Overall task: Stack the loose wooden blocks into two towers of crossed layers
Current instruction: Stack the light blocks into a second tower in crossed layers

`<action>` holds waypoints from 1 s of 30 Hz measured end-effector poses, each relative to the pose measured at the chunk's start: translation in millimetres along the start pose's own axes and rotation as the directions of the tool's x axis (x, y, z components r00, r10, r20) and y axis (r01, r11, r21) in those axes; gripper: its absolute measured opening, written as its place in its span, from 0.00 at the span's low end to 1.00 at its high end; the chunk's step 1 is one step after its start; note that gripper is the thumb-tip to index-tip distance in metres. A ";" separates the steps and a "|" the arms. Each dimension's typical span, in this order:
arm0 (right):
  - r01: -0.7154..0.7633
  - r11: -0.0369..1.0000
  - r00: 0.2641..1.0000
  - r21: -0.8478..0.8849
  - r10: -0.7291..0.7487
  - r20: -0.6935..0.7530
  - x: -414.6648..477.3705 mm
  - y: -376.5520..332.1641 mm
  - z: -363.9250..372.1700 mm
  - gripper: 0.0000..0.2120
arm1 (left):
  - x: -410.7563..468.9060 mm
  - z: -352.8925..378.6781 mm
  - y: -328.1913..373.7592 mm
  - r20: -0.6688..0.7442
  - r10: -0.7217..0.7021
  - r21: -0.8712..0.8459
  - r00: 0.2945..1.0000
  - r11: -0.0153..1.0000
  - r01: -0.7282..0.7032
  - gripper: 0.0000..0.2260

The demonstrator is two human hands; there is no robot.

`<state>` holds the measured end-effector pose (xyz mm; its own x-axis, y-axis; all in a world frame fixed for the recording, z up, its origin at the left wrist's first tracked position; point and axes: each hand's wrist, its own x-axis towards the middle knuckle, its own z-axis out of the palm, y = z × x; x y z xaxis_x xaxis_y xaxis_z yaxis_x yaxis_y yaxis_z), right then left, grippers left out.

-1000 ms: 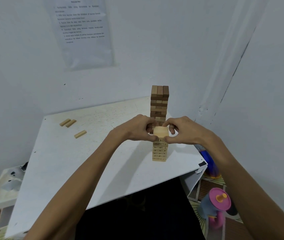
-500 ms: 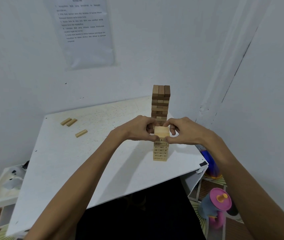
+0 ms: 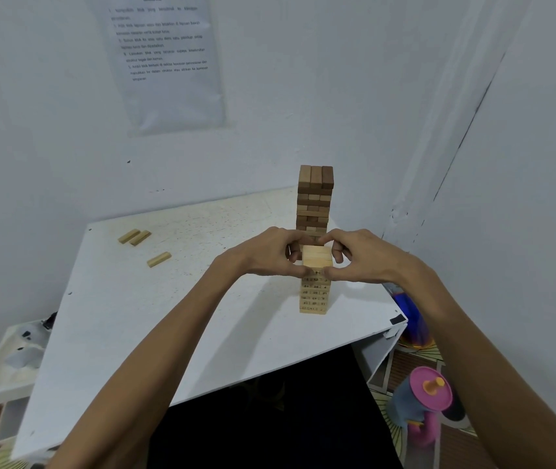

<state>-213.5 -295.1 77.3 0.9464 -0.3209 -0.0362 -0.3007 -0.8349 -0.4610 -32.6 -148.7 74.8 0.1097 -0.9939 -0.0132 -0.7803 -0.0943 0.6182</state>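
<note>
A pale tower (image 3: 315, 292) of crossed wooden layers, its block ends printed with numbers, stands near the front right of the white table (image 3: 175, 319). Both hands press in on its top layer (image 3: 317, 257). The left hand (image 3: 266, 253) has its fingers curled closed against the left side of that layer, thumb low at the front. The right hand (image 3: 361, 255) mirrors it on the right side, fingers bent round behind and thumb at the front. Just behind the hands rises a taller, darker tower (image 3: 315, 198), also of crossed layers, near the wall. Three loose blocks lie well apart to the left: a pair (image 3: 134, 237) side by side and touching, and a single block (image 3: 159, 259) nearer. A printed sheet (image 3: 164, 59) hangs on the wall above.
</note>
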 end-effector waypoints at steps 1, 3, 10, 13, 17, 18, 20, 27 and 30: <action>-0.004 1.000 1.000 -0.004 0.004 -0.002 -0.8 0.1 -0.7 0.31 | -1.1 -0.7 -0.2 -0.001 -0.001 -0.006 1.000 1.000 0.001 0.21; -0.010 1.000 1.000 -0.018 0.010 -0.024 -1.6 -0.7 -2.6 0.34 | -4.2 -2.9 -0.9 -0.013 -0.007 -0.014 1.000 1.000 0.007 0.22; 0.076 0.996 0.987 -0.036 -0.080 -0.141 5.6 -22.9 -6.3 0.25 | -24.5 -17.0 -8.5 -0.135 -0.051 0.123 0.990 0.990 0.068 0.26; 0.125 0.986 0.975 -0.110 -0.143 -0.171 17.5 -42.7 0.5 0.22 | -38.8 -24.9 -15.7 -0.208 -0.036 0.228 0.977 0.970 0.084 0.24; 0.193 0.967 0.963 -0.164 -0.219 -0.159 40.3 -72.8 17.3 0.20 | -63.2 -38.0 -29.3 -0.277 -0.089 0.295 0.957 0.940 0.173 0.18; 0.210 0.964 0.961 -0.162 -0.234 -0.148 46.1 -80.3 22.9 0.20 | -70.7 -41.0 -33.9 -0.283 -0.112 0.297 0.952 0.934 0.198 0.17; 0.242 0.958 0.958 -0.157 -0.261 -0.116 57.2 -95.8 33.9 0.20 | -86.5 -46.1 -45.4 -0.296 -0.160 0.274 0.942 0.930 0.244 0.16; 0.314 0.945 0.949 -0.094 -0.315 0.001 103.2 -143.2 78.2 0.17 | -147.4 -59.8 -97.4 -0.389 -0.342 0.179 0.855 0.882 0.435 0.14; 0.333 0.940 0.943 -0.076 -0.331 0.038 125.5 -161.0 97.4 0.16 | -171.3 -66.5 -120.0 -0.413 -0.411 0.163 0.813 0.844 0.510 0.15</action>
<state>-34.8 -157.4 60.6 0.9963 -0.0099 0.0850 0.0231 -0.9255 -0.3780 83.2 36.8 55.2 0.6643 -0.7451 0.0598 -0.7034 -0.5962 0.3870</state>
